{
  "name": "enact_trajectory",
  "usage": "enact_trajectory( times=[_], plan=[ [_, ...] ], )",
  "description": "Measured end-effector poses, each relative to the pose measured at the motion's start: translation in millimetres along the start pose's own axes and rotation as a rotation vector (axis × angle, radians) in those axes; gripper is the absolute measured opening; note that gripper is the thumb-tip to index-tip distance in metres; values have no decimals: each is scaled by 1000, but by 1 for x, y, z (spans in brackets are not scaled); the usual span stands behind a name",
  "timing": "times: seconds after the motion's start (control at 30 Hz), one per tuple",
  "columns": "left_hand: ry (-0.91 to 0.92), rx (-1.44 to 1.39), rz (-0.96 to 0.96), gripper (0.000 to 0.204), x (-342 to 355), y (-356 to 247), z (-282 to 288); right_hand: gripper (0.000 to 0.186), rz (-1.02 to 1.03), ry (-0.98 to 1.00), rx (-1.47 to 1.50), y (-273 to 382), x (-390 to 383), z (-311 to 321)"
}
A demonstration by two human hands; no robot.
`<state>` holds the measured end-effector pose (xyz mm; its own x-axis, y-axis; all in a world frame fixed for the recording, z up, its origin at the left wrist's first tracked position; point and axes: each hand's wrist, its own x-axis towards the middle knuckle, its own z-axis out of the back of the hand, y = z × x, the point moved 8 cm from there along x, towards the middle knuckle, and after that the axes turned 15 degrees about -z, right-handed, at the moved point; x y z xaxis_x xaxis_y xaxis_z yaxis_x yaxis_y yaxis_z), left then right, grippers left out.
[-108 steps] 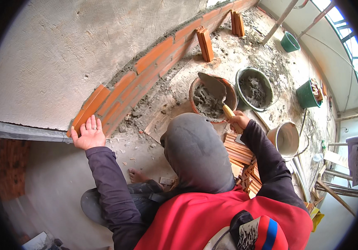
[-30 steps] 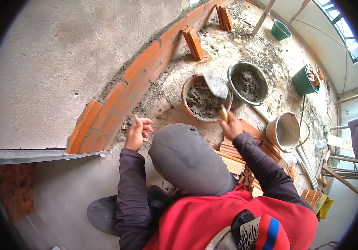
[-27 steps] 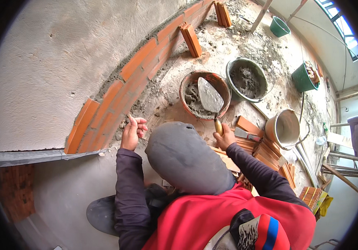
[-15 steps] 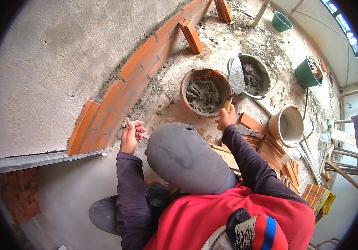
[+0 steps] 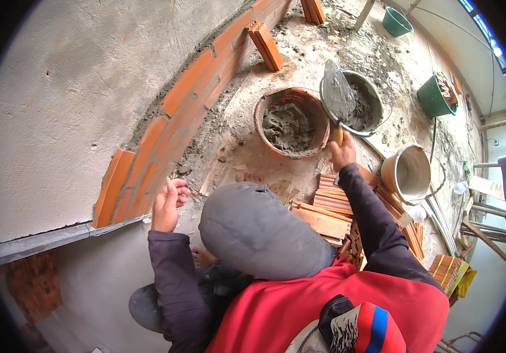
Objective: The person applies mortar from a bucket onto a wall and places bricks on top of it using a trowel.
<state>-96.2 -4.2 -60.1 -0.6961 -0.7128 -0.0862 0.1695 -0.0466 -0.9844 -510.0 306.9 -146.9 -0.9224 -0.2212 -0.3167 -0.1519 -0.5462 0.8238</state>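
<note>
Clamped in the right hand [image 5: 342, 155] by its handle: a trowel [image 5: 340, 95], blade seen across the left edge of a dark green bucket [image 5: 376, 91], just beside a reddish tub [image 5: 309, 100] containing grey mortar [image 5: 288, 128]. Near the low brick wall [image 5: 188, 88]: left hand [image 5: 167, 205], fingers loosely curled; impossible to tell whether closed on anything.

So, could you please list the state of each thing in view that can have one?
Right hand: gripping the trowel
Trowel: raised, blade overlapping the green mortar bucket in view
Left hand: half-open, near the brick wall
Brick wall: unevenly topped, mortar in its joints
Orange mortar bucket: partly filled
Green mortar bucket: partly filled
Pale orange bucket: standing, handle lowered
Green side bucket: holding reddish pieces
Loose bricks: partly stacked
</note>
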Motion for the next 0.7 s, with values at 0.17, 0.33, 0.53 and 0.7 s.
enact_trajectory(
  times=[0.17,0.33,0.53,0.7],
  plan=[
    [27,131,-26,50,-16,-41,16,36,126,-1,-158,-43,-90,-44],
    [115,296,-33,52,-41,-71,25,42,8,-34,-234,-102,-96,-104],
    [100,368,35,57,-78,-72,55,46,-59,-39,-307,-133,-93,-126],
    [94,378,24,57,-78,-77,55,43,-197,102,-273,-164,-76,-126]
  ],
)
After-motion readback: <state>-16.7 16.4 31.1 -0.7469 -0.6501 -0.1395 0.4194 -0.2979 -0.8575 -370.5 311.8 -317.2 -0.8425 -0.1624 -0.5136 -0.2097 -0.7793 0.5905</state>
